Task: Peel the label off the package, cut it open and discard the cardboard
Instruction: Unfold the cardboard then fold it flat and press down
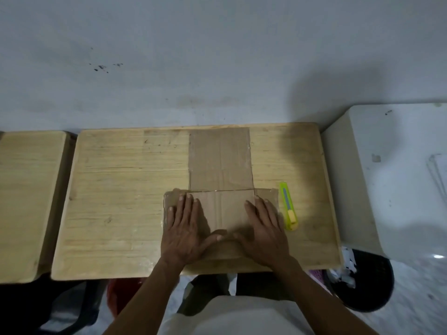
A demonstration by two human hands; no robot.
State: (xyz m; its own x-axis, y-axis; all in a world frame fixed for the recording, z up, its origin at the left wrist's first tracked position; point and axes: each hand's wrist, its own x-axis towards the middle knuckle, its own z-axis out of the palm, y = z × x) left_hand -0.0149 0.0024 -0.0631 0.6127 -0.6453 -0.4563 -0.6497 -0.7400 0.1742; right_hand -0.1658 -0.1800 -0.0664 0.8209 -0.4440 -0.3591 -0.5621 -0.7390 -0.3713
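A flattened brown cardboard package [220,160] lies spread on the wooden table [116,189], one panel reaching the far edge and a wider panel near me. My left hand [185,228] presses flat on the near panel's left part, fingers spread. My right hand [263,230] presses flat on its right part, thumbs nearly meeting. A yellow-green utility knife [288,205] lies on the table just right of the cardboard, untouched. No label is visible.
A black waste bin [367,281] with crumpled paper stands on the floor at the table's right front corner. A white cabinet [387,180] borders the right side. A second wooden table [26,201] stands to the left. A grey wall runs behind.
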